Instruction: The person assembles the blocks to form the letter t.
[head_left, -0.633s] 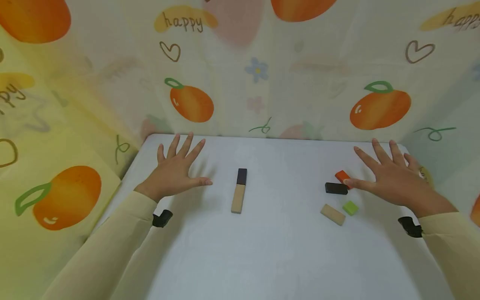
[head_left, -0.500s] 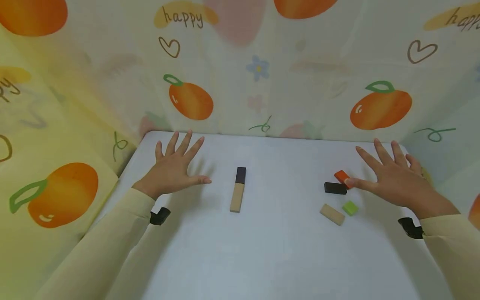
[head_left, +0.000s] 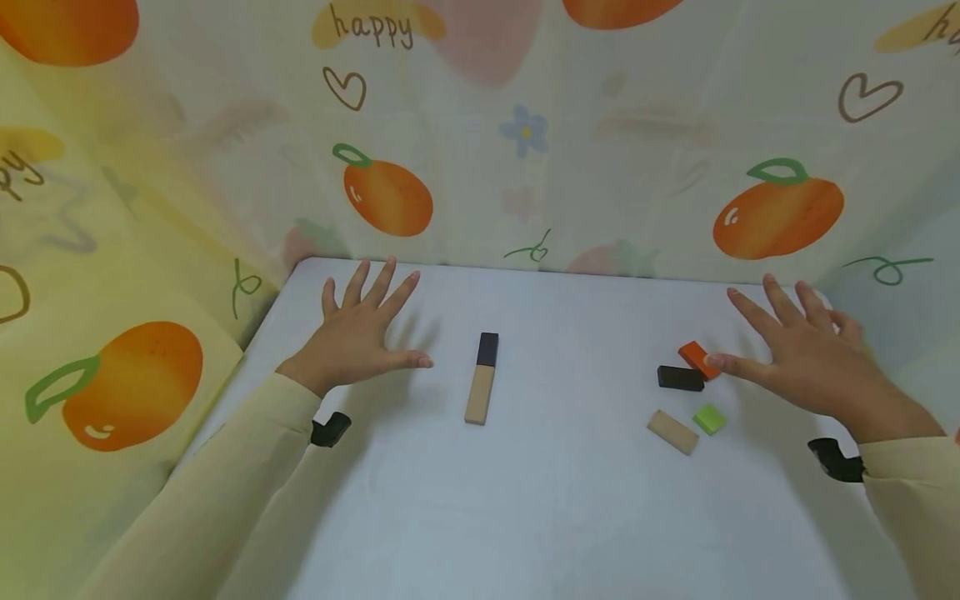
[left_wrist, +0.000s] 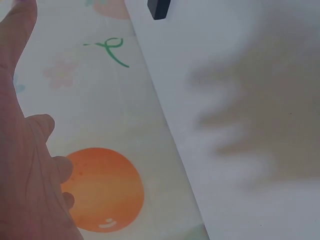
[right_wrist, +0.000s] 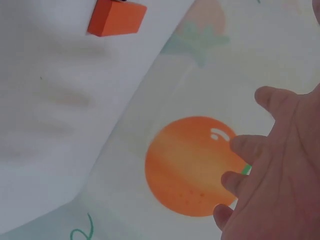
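My left hand [head_left: 356, 337] hovers over the back left of the table, its fingers spread and holding nothing. To its right, a dark block [head_left: 487, 349] and a light wooden block [head_left: 480, 395] lie end to end in one line. Above the right side my right hand [head_left: 813, 362] is spread too, with nothing in it. Its thumb overlaps one end of an orange block [head_left: 696, 358] in the head view; the right wrist view shows that orange block [right_wrist: 117, 19] apart from the fingers. A black block [head_left: 681, 378] lies against the orange one.
Nearer the front on the right lie a light green block [head_left: 709, 419] and another wooden block [head_left: 672, 432]. The white table [head_left: 555, 517] ends at the back against a hanging cloth [head_left: 615, 167] printed with oranges. More cloth hangs at both sides.
The head view has shifted slightly, so the scene sits a little to the right. Both hands stay spread, and the blocks keep their places on the table.
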